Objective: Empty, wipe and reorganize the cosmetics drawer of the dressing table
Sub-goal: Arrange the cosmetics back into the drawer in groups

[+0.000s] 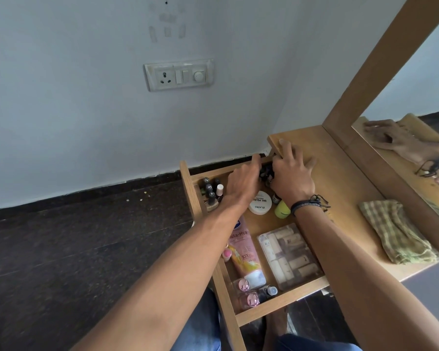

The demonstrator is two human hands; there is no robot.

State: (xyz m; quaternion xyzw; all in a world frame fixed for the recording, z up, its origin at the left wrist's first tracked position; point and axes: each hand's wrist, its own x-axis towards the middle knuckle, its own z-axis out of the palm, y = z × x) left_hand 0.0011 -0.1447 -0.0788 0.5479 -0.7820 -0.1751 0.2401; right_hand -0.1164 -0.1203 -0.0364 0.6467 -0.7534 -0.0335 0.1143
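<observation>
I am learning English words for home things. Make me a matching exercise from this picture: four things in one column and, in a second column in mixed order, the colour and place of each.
Things
1. cloth
2. tube
3. round jar
4. clear box

Descriptions
a. white, black letters on its lid
b. pink, lying in the drawer
c. green checked, on the table top
d. see-through, in the drawer to the right of the tube

Pairs: 1-c, 2-b, 3-a, 4-d.
</observation>
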